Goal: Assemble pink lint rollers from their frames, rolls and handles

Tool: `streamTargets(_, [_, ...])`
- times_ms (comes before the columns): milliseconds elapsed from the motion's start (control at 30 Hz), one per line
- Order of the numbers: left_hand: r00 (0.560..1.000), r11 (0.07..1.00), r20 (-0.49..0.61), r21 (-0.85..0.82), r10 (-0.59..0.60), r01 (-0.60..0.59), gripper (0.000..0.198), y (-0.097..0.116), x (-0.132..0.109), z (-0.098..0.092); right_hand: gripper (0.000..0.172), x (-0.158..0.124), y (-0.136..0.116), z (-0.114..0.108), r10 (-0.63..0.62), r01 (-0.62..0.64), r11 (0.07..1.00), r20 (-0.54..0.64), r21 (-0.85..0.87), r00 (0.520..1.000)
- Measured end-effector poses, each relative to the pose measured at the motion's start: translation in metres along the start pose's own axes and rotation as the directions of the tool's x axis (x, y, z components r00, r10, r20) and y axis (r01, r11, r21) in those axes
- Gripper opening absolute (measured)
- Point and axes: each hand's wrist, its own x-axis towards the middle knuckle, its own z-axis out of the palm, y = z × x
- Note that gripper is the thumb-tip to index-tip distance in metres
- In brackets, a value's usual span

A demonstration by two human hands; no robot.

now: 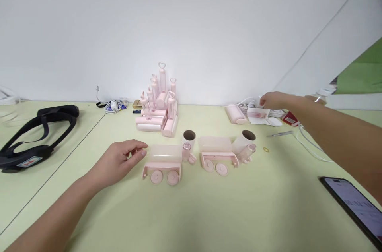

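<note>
My left hand (123, 160) rests with thumb and fingers apart, its fingertips beside a translucent curved cover (165, 152). In front of that cover lie a pink end-walled holder (162, 164) and two pink round discs (173, 177). A white roll with a cardboard core (189, 136) and a small clear-pink tube (186, 150) stand to the right. A second set has a cover (215, 144), a pink holder (219, 155), discs (221, 169) and a roll (245, 140). My right hand (270, 101) reaches back, fingers pinched above a translucent box (258, 113); what they hold is unclear.
Pink cylinders and heart-topped tubes (162, 79) are stacked near the wall. A black headset (38, 136) lies left, a phone (352, 208) front right. White cables (310, 146), a pen-like tool (279, 134) and a yellow ring (266, 150) lie right. A pink case (235, 114) sits behind.
</note>
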Motion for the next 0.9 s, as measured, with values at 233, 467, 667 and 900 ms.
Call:
streamTargets(233, [1.0,1.0,0.007,-0.022,-0.007,0.007,0.036,-0.004,0.001,0.001,0.02,-0.02,-0.014,0.038,0.007,-0.006,1.0,0.281,-0.003,0.96])
streamTargets(467, [1.0,0.999,0.003,-0.045,-0.029,0.029,0.035,-0.009,0.0,0.001,0.007,-0.03,-0.01,-0.009,-0.044,0.032,0.998,0.257,0.048,0.965])
streamTargets(667, [1.0,0.999,0.021,-0.044,-0.019,0.02,0.035,-0.012,0.002,0.004,0.016,-0.031,-0.041,-0.065,-0.072,0.065,0.994,0.079,0.083,0.994])
streamTargets(900, [0.999,0.998,-0.023,-0.055,-0.034,0.033,0.037,-0.018,0.001,0.004,0.024,0.0,-0.113,-0.079,-0.127,0.133,0.966,-0.042,0.222,0.991])
